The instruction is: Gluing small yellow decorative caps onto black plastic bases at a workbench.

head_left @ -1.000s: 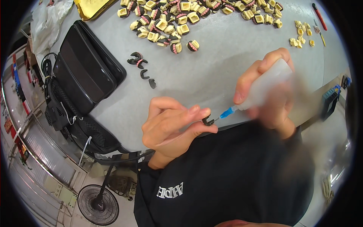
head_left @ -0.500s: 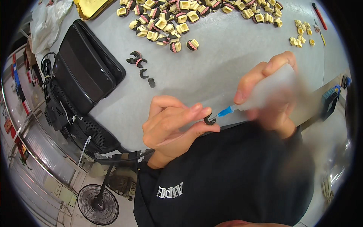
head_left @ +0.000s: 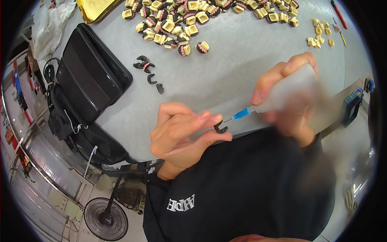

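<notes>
Between thumb and fingertips, my left hand (head_left: 179,131) pinches a small black C-shaped piece (head_left: 220,127), its opening toward the right. My right hand (head_left: 278,86) is wrapped round a translucent white squeeze bottle (head_left: 292,90) with a blue needle tip (head_left: 242,114). The thin needle points down and left, its end at the upper part of the black piece; whether it touches cannot be made out. A blur covers part of the bottle and of my right hand. Loose black curved pieces (head_left: 151,78), one with a pink strip, lie on the table beyond my left hand.
Many small cream, black and pink assembled pieces (head_left: 167,26) are heaped at the far side. Loose cream pieces (head_left: 316,40), a red pen-like tool (head_left: 339,14) and a yellow-handled tool (head_left: 342,38) lie far right. A black device (head_left: 90,72) stands left, near a yellow tray (head_left: 94,10).
The needle tip has drawn back from inside the black piece's curve to its upper end. My left hand has shifted slightly left with the piece.
</notes>
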